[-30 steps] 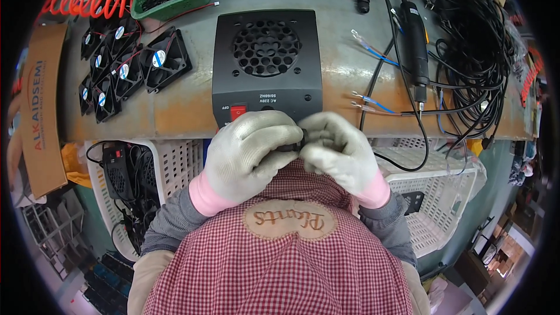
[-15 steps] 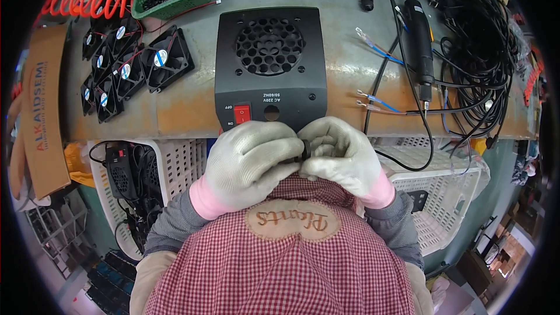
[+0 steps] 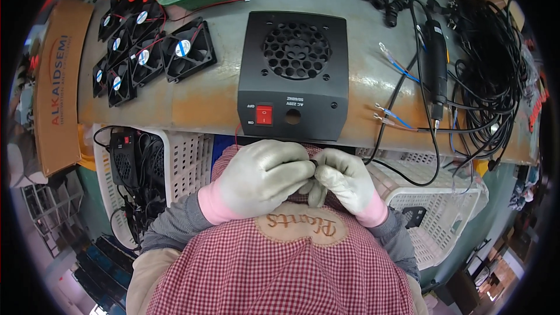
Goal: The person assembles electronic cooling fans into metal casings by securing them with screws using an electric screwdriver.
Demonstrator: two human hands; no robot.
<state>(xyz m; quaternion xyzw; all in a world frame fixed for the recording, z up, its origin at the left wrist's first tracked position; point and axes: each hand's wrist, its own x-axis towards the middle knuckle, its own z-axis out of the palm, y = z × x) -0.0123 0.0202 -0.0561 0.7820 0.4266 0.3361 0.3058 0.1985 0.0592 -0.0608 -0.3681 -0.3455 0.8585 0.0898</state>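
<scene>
Head view: left hand (image 3: 263,178) & right hand (image 3: 344,181), both gloved, are pinching a small black part (image 3: 315,164) btwn curled fingertips, just below the black box (image 3: 293,76) w/ red switch (image 3: 263,114).

left hand (image 3: 262,178) and right hand (image 3: 344,181) drawn slightly nearer the chest, fingertips meeting lower

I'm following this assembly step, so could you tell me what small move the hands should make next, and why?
Probably bring the small black part, pinched between the left hand and right hand, up toward the round hole in the black housing. The hole beside the red switch stands open, and a black cable runs off from the hands; the part itself is mostly hidden.
</scene>
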